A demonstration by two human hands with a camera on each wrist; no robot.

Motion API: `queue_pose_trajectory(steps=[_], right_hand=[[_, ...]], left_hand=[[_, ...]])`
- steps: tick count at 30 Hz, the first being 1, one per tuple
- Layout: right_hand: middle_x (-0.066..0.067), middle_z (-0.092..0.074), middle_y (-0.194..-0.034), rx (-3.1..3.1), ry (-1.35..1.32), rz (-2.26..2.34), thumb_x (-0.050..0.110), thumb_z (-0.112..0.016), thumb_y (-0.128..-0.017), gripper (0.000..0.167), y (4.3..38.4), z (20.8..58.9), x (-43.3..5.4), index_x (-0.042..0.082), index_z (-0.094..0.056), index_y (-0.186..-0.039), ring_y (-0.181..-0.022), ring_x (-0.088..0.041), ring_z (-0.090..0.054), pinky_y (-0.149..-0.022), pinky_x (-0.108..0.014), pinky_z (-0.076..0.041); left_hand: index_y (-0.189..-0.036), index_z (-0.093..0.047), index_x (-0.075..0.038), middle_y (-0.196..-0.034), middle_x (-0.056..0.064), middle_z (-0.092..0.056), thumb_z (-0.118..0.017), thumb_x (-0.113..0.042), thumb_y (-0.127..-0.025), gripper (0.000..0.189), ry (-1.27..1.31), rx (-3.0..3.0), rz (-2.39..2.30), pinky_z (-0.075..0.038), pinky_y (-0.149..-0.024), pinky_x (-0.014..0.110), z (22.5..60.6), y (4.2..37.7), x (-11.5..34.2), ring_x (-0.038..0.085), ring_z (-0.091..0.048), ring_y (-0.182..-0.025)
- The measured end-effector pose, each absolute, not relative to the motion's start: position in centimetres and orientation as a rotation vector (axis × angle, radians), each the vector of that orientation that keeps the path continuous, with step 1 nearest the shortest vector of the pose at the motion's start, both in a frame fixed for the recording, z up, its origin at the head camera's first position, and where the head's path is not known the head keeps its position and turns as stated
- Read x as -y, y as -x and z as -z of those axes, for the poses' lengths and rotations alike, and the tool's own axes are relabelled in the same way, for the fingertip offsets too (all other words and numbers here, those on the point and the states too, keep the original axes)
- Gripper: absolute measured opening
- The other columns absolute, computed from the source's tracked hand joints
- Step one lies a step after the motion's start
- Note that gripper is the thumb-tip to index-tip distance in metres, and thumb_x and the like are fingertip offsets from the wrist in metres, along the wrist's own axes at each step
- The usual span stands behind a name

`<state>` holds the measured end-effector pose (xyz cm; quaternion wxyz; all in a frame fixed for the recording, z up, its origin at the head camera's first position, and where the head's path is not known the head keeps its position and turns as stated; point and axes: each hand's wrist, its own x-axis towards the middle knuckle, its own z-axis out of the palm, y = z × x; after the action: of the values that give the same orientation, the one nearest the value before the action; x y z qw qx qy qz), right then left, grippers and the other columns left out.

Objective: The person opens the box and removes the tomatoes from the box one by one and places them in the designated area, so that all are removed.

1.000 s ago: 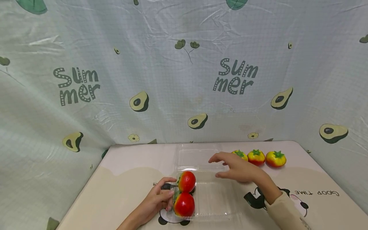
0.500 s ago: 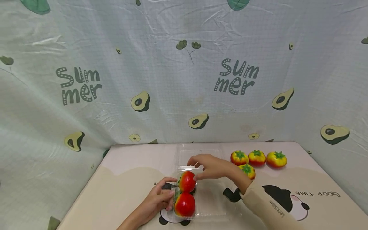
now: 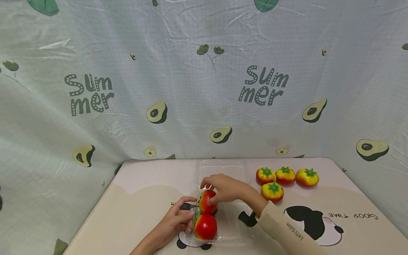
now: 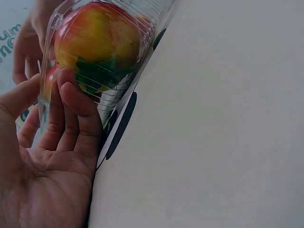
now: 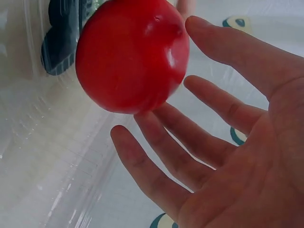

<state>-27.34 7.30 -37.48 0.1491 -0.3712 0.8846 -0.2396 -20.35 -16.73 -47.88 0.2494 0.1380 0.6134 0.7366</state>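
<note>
A clear plastic box (image 3: 234,226) with its lid (image 3: 220,170) folded back lies on the table. Along its left side are two tomatoes, a far one (image 3: 204,205) and a near one (image 3: 205,226), with green leafy tops toward the left wall. My left hand (image 3: 173,221) pinches that left wall, fingers curled below the rim as the left wrist view shows. My right hand (image 3: 224,189) reaches over the box, thumb and fingertips around the far tomato. In the right wrist view this red tomato (image 5: 130,57) sits at the fingertips, apart from the palm.
Toward the back right, several yellow-red tomatoes stand with green tops up: a left one (image 3: 265,175), a middle one (image 3: 285,175), a right one (image 3: 307,177) and a nearer one (image 3: 272,192). A printed curtain (image 3: 191,88) hangs behind the table (image 3: 137,212).
My right hand has moved left from near the yellow-red tomatoes to the far tomato in the box, its thumb coming onto it. The left hand stays at the box's wall.
</note>
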Motion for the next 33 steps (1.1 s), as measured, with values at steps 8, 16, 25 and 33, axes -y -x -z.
queue_pose_trajectory(steps=[8, 16, 25, 33], right_hand=[[-0.001, -0.070, -0.112, -2.603, 1.069, 0.603, 0.018, -0.089, -0.079, 0.049, 26.9, 37.9, -6.8, 0.014, -0.068, -0.123, -0.098, -0.011, -0.061, -0.081, -0.023, -0.060], [-0.001, -0.067, -0.110, -2.663, 1.088, 0.607, 0.021, -0.092, -0.075, 0.053, 26.5, 38.5, -6.6, 0.015, -0.069, -0.122, -0.096, -0.010, -0.059, -0.080, -0.023, -0.059], [-0.001, -0.065, -0.110, -2.673, 1.094, 0.575, 0.022, -0.091, -0.073, 0.056, 26.5, 38.6, -6.6, 0.017, -0.067, -0.124, -0.095, -0.009, -0.057, -0.077, -0.021, -0.057], [-0.001, -0.068, -0.111, -2.660, 1.068, 0.718, 0.020, -0.087, -0.073, 0.054, 26.9, 38.3, -6.9, 0.016, -0.066, -0.123, -0.096, -0.012, -0.060, -0.076, -0.022, -0.059]], left_hand=[[-0.153, -0.026, -0.007, -0.077, -0.004, -0.067, -0.050, -0.021, -0.109, 0.052, -0.365, -1.670, -2.005, -0.056, -0.072, 0.022, 47.8, 20.4, 16.8, 0.010, -0.059, -0.068], [-0.152, -0.027, -0.008, -0.078, -0.005, -0.067, -0.048, -0.019, -0.109, 0.049, -0.391, -1.648, -2.014, -0.056, -0.072, 0.022, 48.0, 20.5, 16.8, 0.010, -0.059, -0.068], [-0.152, -0.028, -0.009, -0.078, -0.004, -0.067, -0.051, -0.022, -0.108, 0.051, -0.359, -1.673, -2.004, -0.056, -0.073, 0.023, 47.9, 20.4, 16.7, 0.010, -0.059, -0.068], [-0.152, -0.029, -0.011, -0.077, -0.005, -0.067, -0.050, -0.021, -0.109, 0.048, -0.356, -1.666, -2.006, -0.056, -0.073, 0.022, 47.9, 20.4, 16.8, 0.010, -0.059, -0.068]])
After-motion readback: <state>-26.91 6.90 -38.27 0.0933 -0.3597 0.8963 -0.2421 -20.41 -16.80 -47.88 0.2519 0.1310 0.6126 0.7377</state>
